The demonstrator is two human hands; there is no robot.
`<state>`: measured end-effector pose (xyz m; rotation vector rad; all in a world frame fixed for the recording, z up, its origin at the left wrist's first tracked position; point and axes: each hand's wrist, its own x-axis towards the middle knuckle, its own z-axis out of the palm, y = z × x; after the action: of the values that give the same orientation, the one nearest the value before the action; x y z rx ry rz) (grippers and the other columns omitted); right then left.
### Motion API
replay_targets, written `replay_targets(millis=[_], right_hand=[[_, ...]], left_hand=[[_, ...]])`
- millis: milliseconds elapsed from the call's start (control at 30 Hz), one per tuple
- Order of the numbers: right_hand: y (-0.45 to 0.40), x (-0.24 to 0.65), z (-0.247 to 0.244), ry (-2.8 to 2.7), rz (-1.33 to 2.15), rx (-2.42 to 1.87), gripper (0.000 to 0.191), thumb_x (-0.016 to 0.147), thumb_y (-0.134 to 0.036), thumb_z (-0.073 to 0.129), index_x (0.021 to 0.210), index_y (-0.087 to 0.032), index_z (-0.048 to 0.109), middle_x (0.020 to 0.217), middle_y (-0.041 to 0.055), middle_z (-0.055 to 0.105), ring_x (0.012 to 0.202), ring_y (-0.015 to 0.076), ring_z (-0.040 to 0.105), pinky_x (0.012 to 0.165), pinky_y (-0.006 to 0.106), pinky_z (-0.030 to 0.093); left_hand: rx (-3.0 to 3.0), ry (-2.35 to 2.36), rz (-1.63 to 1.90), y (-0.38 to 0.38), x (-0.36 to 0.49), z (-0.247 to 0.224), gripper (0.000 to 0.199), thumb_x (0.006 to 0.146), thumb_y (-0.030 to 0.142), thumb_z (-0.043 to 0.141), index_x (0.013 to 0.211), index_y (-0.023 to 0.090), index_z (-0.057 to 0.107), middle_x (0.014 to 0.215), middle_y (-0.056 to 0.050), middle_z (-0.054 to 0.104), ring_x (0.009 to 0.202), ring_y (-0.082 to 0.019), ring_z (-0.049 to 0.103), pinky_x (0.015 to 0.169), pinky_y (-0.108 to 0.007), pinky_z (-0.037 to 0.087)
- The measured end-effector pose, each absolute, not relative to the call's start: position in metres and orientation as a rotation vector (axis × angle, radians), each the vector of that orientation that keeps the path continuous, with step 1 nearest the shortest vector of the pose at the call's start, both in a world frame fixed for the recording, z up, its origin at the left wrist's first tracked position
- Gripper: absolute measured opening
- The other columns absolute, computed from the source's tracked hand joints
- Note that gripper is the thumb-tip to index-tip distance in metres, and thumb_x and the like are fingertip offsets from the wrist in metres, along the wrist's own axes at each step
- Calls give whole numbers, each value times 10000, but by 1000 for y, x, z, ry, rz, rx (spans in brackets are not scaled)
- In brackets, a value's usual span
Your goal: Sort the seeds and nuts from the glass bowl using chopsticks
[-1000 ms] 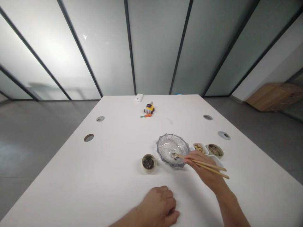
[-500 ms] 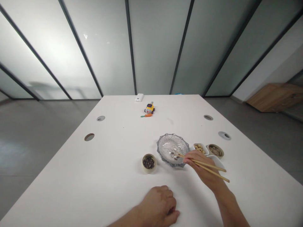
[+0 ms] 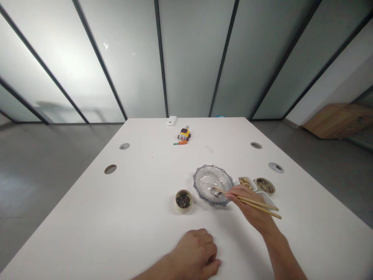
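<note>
My right hand (image 3: 252, 206) holds a pair of wooden chopsticks (image 3: 259, 204), whose tips reach into a scalloped clear glass bowl (image 3: 204, 175). A few small dark pieces (image 3: 218, 194) lie in the bowl near the tips; whether the tips grip one is too small to tell. My left hand (image 3: 199, 252) rests on the table with its fingers curled, and nothing shows in it. Between that hand and the glass bowl's left side stands a small round bowl (image 3: 183, 201) of dark seeds.
Right of the glass bowl are a white dish of nuts (image 3: 246, 183), a round bowl of striped seeds (image 3: 264, 186) and a white dish (image 3: 267, 199) partly behind my hand. Farther back lie a toy car (image 3: 184, 133), an orange toy carrot (image 3: 181, 142) and a white box (image 3: 171, 121).
The chopstick tips have come closer together and shifted slightly left in the glass bowl. Their rear ends are also closer together. My left hand has not moved.
</note>
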<state>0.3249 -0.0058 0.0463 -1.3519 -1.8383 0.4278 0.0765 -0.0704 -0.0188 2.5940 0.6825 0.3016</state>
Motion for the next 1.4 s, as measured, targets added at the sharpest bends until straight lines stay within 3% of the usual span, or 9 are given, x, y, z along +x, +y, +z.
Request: replay_targets(millis=[200, 333, 467, 700, 967, 1400], right_hand=[[-11, 315, 51, -1719, 221, -1229, 192, 971, -385, 654, 864, -273, 769, 852, 22, 767, 804, 199, 719, 754, 332, 580], [-21, 284, 54, -1642, 352, -1123, 171, 983, -330, 637, 891, -273, 769, 865, 37, 757, 839, 206, 723, 776, 342, 596], [-25, 263, 57, -1750, 492, -1028, 202, 981, -379, 643, 855, -272, 758, 839, 38, 758, 799, 205, 724, 743, 335, 604], [-14, 315, 57, -1709, 203, -1300, 303, 1002, -460, 580, 821, -262, 721, 831, 43, 748, 829, 228, 704, 798, 374, 569], [-11, 328, 51, -1906, 378, -1420, 375, 1020, -516, 527, 812, -257, 701, 819, 31, 725, 798, 215, 683, 774, 361, 553], [-15, 327, 58, -1863, 394, -1408, 343, 990, -521, 590, 842, -258, 754, 863, 40, 761, 813, 214, 723, 770, 344, 593]], left_hand=[[2591, 676, 290, -71, 76, -17, 257, 928, 343, 711, 781, 204, 552, 818, 13, 668, 791, -170, 604, 726, -264, 448], [2597, 667, 319, -70, 77, -15, 233, 946, 348, 683, 801, 208, 566, 834, 6, 669, 797, -173, 613, 758, -270, 462], [2592, 670, 347, -69, 78, -16, 233, 953, 354, 675, 808, 203, 573, 844, -4, 676, 796, -177, 619, 793, -275, 471], [2591, 672, 304, -70, 77, -18, 242, 931, 350, 702, 789, 207, 568, 808, 5, 667, 787, -176, 610, 731, -267, 461], [2589, 664, 305, -69, 76, -18, 248, 930, 347, 709, 786, 208, 561, 809, 18, 658, 782, -166, 596, 725, -265, 454], [2556, 669, 271, -69, 76, -16, 247, 954, 349, 682, 793, 202, 566, 816, 1, 660, 808, -174, 611, 739, -266, 454]])
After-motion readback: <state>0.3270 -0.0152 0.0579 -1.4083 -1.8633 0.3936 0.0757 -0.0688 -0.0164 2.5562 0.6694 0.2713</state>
